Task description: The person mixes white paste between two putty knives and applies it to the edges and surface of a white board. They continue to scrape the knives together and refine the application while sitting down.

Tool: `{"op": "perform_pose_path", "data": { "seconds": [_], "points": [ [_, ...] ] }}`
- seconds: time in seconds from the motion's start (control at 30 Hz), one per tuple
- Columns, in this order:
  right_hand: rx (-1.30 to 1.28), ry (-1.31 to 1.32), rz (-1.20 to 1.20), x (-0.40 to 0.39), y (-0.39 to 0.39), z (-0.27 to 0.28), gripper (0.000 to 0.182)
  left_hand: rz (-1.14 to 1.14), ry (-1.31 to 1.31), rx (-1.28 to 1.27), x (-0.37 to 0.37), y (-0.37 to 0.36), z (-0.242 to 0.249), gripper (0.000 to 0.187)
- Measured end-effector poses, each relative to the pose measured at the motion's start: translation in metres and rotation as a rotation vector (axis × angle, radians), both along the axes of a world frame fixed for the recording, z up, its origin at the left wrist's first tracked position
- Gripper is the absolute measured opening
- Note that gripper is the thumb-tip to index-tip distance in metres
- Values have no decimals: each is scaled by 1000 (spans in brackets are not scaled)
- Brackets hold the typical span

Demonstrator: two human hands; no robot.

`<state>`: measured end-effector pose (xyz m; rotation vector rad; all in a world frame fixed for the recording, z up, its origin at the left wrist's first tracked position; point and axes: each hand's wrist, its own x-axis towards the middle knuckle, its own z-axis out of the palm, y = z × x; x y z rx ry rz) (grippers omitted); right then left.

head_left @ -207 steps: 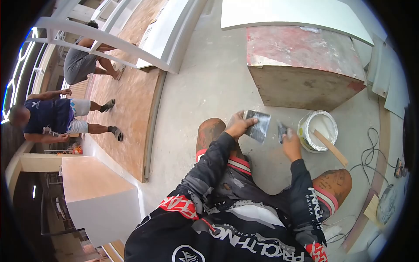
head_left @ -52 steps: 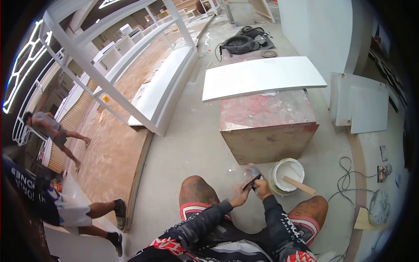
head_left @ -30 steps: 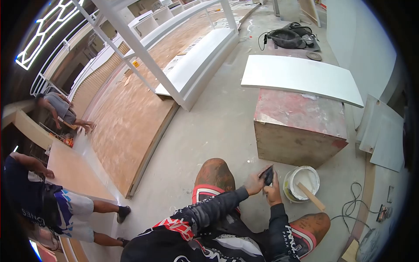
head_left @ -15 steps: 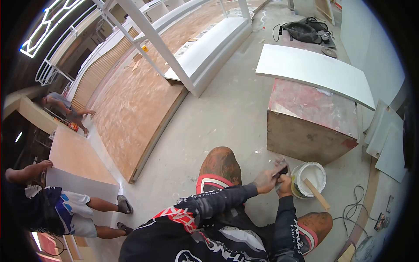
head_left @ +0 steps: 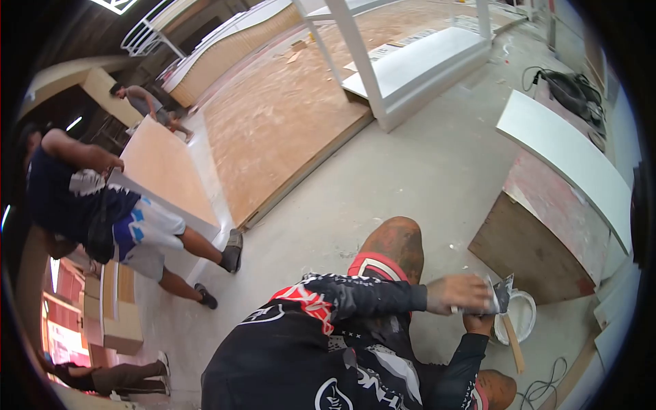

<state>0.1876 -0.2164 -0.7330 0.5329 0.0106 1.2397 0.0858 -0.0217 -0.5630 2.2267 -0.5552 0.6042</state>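
My left hand (head_left: 461,294) is blurred, palm down, beside a flat scraper (head_left: 503,294) with a grey blade and some white material on it. Its fingers are smeared, so its grip does not show. My right hand (head_left: 480,323) is closed on the scraper from below. Just right of both hands stands a white bucket (head_left: 525,316) with whitish contents. A wooden stick (head_left: 512,345) leans over the bucket's near rim.
A worn box (head_left: 533,236) carries a curved white board (head_left: 570,154). Cables (head_left: 543,383) lie on the floor at lower right. A low wooden platform (head_left: 273,130) spans the upper left. One person (head_left: 89,198) stands holding a panel (head_left: 164,171); others are farther off.
The view has swung left, so the box and bucket appear farther right. My left hand has shifted relative to my right, and the scraper blade now shows. More of the people at left is visible.
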Motion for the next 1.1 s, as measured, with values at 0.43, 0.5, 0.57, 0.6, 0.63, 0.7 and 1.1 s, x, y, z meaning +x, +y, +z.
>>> {"op": "perform_pose_path", "data": {
  "seconds": [0.43, 0.5, 0.57, 0.6, 0.63, 0.7, 1.1],
  "points": [
    [-1456, -313, -475, -18, 27, 90, 25, 715, 716, -1320, 64, 18, -106, 31],
    [-1601, -427, -797, -15, 22, 94, 25, 442, 816, -1743, 42, 43, -74, 23],
    [-1907, -887, -862, -14, 15, 96, 27, 125, 950, -2109, 30, 52, -66, 20],
    [-2058, -1229, -822, -22, 20, 110, 26, -133, 996, -2277, 24, 52, -54, 21],
    [-1982, -1438, -1051, -35, 29, 137, 27, -111, 1140, -2344, 22, 49, -46, 21],
    [-1706, -1794, -1377, -61, 43, 179, 35, -84, 1309, -2408, 15, 41, -33, 20],
    [-2088, -957, -512, -12, 43, 12, 35, -39, 1463, -2254, 1, 45, -39, 20]
  ]
}}
